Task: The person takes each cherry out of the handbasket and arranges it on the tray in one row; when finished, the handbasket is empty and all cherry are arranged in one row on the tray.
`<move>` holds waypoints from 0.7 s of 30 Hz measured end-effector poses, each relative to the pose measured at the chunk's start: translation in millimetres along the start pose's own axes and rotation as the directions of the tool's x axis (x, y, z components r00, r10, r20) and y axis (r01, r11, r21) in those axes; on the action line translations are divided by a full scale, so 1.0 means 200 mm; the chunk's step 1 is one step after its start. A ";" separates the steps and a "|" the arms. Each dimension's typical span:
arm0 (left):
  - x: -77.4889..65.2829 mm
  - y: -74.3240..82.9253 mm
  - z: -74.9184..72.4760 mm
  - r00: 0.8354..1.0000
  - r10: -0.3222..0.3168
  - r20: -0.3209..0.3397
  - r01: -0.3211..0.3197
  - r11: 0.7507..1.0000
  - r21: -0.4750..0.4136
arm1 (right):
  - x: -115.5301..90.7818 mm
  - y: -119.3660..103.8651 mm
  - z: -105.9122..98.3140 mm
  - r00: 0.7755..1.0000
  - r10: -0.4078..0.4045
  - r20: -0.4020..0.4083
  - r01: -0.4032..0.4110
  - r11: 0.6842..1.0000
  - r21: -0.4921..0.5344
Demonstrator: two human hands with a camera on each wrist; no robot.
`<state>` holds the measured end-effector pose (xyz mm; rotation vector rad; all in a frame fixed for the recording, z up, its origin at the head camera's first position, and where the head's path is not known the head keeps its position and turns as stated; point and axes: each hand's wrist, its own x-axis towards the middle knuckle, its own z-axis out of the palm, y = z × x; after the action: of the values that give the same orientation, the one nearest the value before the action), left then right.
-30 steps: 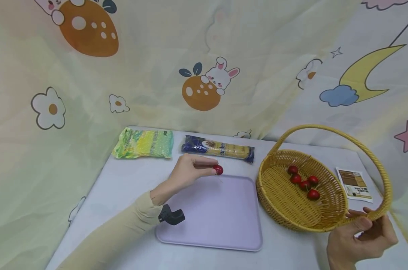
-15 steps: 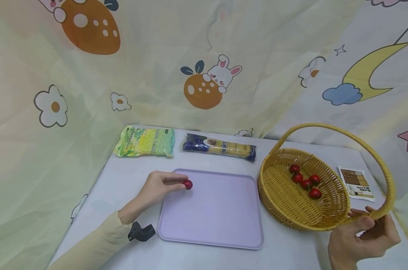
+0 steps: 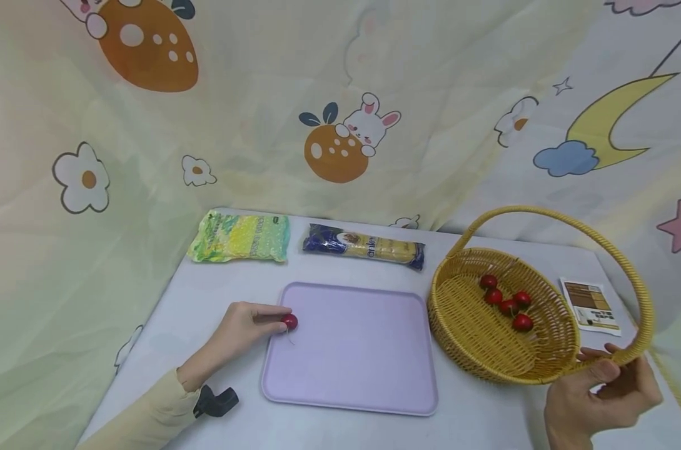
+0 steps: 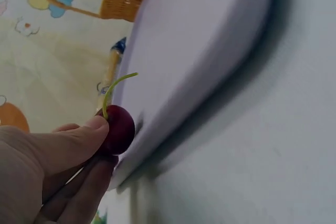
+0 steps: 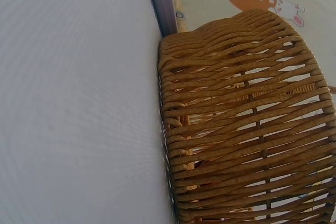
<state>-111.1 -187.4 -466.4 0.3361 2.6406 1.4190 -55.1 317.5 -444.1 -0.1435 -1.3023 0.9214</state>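
Observation:
A dark red cherry (image 4: 120,131) with a green stem is pinched between the thumb and fingers of my left hand (image 3: 244,328). That hand is over the left edge of the lilac tray (image 3: 354,350); whether the cherry touches the tray I cannot tell. On the right, my right hand (image 3: 601,397) holds the wicker basket (image 3: 486,344) at its rim, where the handle joins. Several red cherries (image 3: 508,306) lie inside the basket. In the right wrist view the woven side of the basket (image 5: 252,124) fills the right half, and the hand is out of sight.
Behind the tray lie a green and yellow packet (image 3: 240,237) and a long blue and yellow packet (image 3: 364,245). A small white and brown sachet (image 3: 591,306) is right of the basket. A patterned cloth (image 3: 250,125) hangs behind the white table (image 3: 205,281).
My left hand has carried the cherry left and toward me, from the tray's back edge to its left edge. The right hand and the basket stay in place.

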 end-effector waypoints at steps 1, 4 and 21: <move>-0.01 0.00 0.00 1.000 0.029 0.000 -0.029 0.999 0.034 | 0.00 -0.01 0.00 1.000 0.007 0.003 -0.007 1.000 -0.015; -0.02 -0.01 0.00 0.994 0.111 0.014 -0.112 0.989 0.094 | -0.01 -0.03 0.00 0.999 0.045 0.007 -0.044 0.998 -0.049; -0.03 0.02 -0.02 0.917 0.397 -0.027 -0.376 0.887 0.270 | -0.01 0.01 -0.01 1.000 0.019 -0.001 -0.019 0.999 -0.045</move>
<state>-106.4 -190.1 -459.6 0.8992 2.9522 1.1891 -54.3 318.0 -446.1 -0.1912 -1.3231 0.9082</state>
